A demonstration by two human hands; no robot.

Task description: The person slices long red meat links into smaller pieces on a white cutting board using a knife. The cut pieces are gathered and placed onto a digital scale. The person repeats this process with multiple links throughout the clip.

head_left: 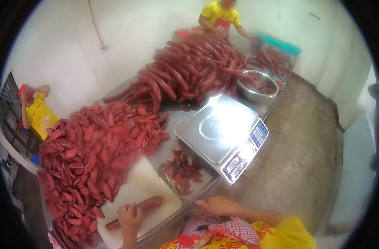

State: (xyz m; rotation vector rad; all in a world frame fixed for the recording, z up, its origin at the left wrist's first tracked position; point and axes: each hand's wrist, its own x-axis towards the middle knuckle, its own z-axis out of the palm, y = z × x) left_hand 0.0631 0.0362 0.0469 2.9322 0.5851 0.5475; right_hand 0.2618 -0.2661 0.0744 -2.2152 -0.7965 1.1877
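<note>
Left hand [129, 216] pressing down on red sausage [135, 211], pinning it flat on white cutting board [133, 191] at table [185, 114] edge — right hand [216, 204] gripping knife [173, 191], blade lying over board. Sliced pile [90, 153] heaping just left, clear of blade.

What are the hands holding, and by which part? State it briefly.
The left hand presses on the long red sausage near its middle, on the white cutting board. The right hand grips a thin-bladed knife by its handle.

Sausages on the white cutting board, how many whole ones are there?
1. A single whole sausage lies across the near end of the white cutting board, under the left hand. Sliced pieces cover the board's far side and might hide more.
</note>
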